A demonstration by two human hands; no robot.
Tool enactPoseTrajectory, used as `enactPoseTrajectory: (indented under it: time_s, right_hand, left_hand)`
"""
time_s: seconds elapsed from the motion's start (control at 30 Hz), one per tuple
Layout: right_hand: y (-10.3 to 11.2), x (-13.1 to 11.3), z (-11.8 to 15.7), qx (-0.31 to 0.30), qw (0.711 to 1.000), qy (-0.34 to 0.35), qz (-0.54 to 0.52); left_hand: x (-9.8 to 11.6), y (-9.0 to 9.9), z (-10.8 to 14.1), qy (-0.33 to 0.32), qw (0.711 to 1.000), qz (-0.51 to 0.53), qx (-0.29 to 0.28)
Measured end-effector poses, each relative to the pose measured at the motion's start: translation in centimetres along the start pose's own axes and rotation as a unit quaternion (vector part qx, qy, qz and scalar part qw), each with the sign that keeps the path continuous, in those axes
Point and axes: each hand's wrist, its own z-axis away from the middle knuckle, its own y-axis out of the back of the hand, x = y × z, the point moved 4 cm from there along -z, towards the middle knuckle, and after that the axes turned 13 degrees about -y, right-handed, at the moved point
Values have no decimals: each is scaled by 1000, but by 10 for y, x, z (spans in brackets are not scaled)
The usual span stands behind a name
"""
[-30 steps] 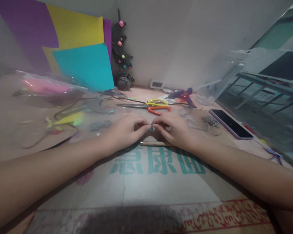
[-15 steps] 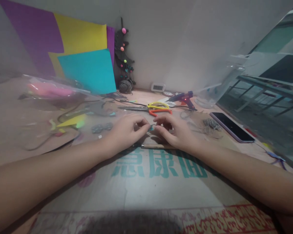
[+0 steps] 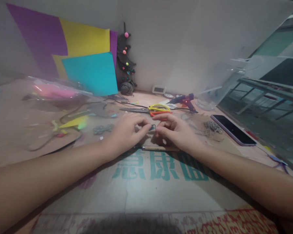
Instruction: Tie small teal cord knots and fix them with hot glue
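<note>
Between my two hands is a small teal piece with a dark thin loop, too small to make out fully. My left hand pinches it between thumb and forefinger. My right hand is just right of it, thumb and fingertips drawn together near the loop's end; what they hold, if anything, is too small to tell. Below the hands lies a wooden-handled tool on the printed cardboard. Scissors with yellow and orange handles lie just beyond my hands.
A glue gun with a red light stands behind right. A phone and a tangle of grey cord lie right. Coloured sheets lean on the wall. A plastic bag with pink contents and yellow scraps are left.
My right hand has shifted slightly away from the small piece, its forefinger lifted more. The whole view has moved slightly, so objects sit a little lower.
</note>
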Motion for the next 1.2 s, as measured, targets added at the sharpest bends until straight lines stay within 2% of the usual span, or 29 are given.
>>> enactPoseTrajectory:
  time_s: [0.13, 0.37, 0.77, 0.9, 1.07, 1.2]
  right_hand:
    - [-2, 0, -2, -26, 999, -20, -23]
    - [-2, -2, 1, -40, 999, 5, -31]
    - [-3, 1, -2, -53, 997, -10, -51]
    - [0, 3, -4, -32, 994, 5, -100]
    - [0, 5, -3, -14, 997, -14, -68]
    - [2, 2, -3, 8, 999, 7, -39]
  left_hand:
    - [0, 0, 0, -5, 1000, 9, 7]
    - [3, 3, 0, 7, 1000, 19, 7]
    - [4, 4, -1, -1, 1000, 7, 10]
    - [5, 4, -1, -3, 1000, 11, 10]
    - [5, 4, 0, 2, 1000, -3, 11]
    - [4, 4, 0, 0, 1000, 3, 16]
